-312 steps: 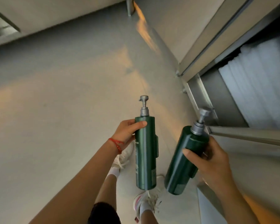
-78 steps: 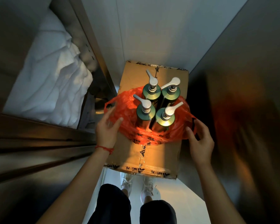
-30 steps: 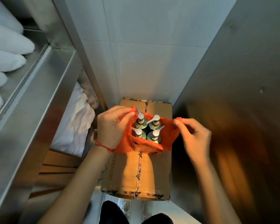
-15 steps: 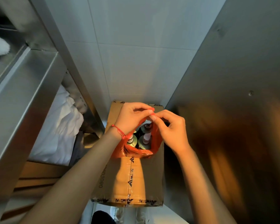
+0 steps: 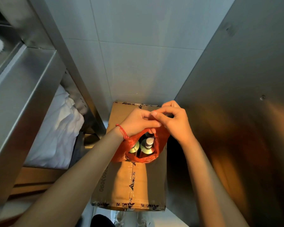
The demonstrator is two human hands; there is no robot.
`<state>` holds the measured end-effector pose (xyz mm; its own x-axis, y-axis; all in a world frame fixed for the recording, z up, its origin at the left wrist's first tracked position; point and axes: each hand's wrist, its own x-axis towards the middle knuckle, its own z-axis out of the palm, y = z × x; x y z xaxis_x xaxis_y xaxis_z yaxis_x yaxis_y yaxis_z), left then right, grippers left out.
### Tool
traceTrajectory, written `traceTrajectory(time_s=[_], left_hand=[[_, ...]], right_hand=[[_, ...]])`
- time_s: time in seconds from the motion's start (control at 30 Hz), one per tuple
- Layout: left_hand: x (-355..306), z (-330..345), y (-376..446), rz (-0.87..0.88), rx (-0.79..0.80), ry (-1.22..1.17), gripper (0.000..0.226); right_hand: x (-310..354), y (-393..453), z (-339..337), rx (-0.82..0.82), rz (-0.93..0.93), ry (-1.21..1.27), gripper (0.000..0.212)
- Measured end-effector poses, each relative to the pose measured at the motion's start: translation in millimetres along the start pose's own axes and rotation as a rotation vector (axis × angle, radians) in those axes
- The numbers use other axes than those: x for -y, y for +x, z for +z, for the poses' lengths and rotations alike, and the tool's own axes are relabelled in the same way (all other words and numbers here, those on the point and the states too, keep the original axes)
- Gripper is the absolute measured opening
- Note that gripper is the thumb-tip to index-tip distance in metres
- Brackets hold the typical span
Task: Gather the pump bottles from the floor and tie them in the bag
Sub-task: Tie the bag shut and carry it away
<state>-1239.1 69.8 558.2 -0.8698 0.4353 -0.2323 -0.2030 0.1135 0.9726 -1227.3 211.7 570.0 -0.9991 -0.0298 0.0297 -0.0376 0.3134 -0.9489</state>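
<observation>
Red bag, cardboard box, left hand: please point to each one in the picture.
red bag (image 5: 146,158): head view, near rim of its mouth.
cardboard box (image 5: 120,182): head view, bare top face.
left hand (image 5: 136,122): head view, back of the hand.

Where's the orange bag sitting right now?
In the head view the orange bag stands centre frame on the taped cardboard box, under both hands, with pump bottles visible inside.

The left hand and right hand are covering the gathered top of the orange bag, so how their grip is closing on the plastic is staying unclear. Only two pump bottles are peeking through the bag's opening; any others are lying hidden beneath the hands and plastic. The cardboard box is hiding the floor under it. The white linen is disappearing behind the steel shelf.
</observation>
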Motion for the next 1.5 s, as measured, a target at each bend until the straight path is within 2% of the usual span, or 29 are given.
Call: traceTrajectory(time_s=[0.1, 0.27, 0.4, 0.53, 0.63, 0.73, 0.83, 0.9, 0.97, 1.03, 1.1, 1.2, 1.3, 1.4, 1.5], left_hand=[[3, 0, 3, -0.025, -0.073, -0.05, 0.023], [6, -5, 2, -0.066, -0.071, -0.147, 0.02], [4, -7, 0, -0.084, -0.097, -0.109, 0.02], [7, -15, -3, -0.115, -0.272, -0.114, 0.017], [8, -17, -4, -0.184, -0.349, -0.254, 0.015], [6, -13, -6, -0.218, -0.338, -0.388, 0.015], [5, -12, -9, -0.226, -0.328, -0.387, 0.018], [5, -12, -10, -0.202, -0.329, -0.327, 0.02], [6, -13, -11, -0.142, -0.334, -0.249, 0.021], [8, -13, -13, -0.06, -0.339, -0.162, 0.017], [10, -11, -16, 0.029, -0.338, -0.084, 0.013], [18, -3, -20, 0.121, -0.352, 0.01, 0.012], [29, 5, -20, 0.115, -0.499, -0.013, 0.017], [35, 15, -18, 0.03, -0.617, -0.16, 0.014], [34, 23, -18, -0.016, -0.706, -0.269, 0.013]], right_hand=[[-8, 0, -1, -0.078, 0.052, 0.124, 0.016], [-20, -13, 4, -0.014, 0.095, 0.177, 0.022], [-21, -16, 16, -0.199, 0.124, 0.171, 0.019], [-24, -21, 23, -0.284, 0.173, 0.179, 0.018], [-25, -31, 29, -0.236, 0.128, 0.19, 0.015], [-25, -37, 37, -0.132, 0.089, 0.177, 0.012], [-26, -36, 42, -0.16, 0.085, 0.114, 0.013], [-28, -34, 43, -0.19, 0.086, 0.041, 0.026], [-30, -32, 41, -0.126, 0.133, 0.0, 0.036], [-32, -28, 39, -0.047, 0.173, -0.054, 0.028], [-33, -25, 38, -0.068, 0.148, -0.194, 0.012], [-33, -24, 37, -0.119, 0.125, -0.344, 0.039], [-33, -26, 44, -0.173, 0.139, -0.408, 0.049], [-32, -26, 52, -0.257, 0.317, -0.233, 0.037], [-28, -26, 55, -0.265, 0.514, 0.176, 0.025]])
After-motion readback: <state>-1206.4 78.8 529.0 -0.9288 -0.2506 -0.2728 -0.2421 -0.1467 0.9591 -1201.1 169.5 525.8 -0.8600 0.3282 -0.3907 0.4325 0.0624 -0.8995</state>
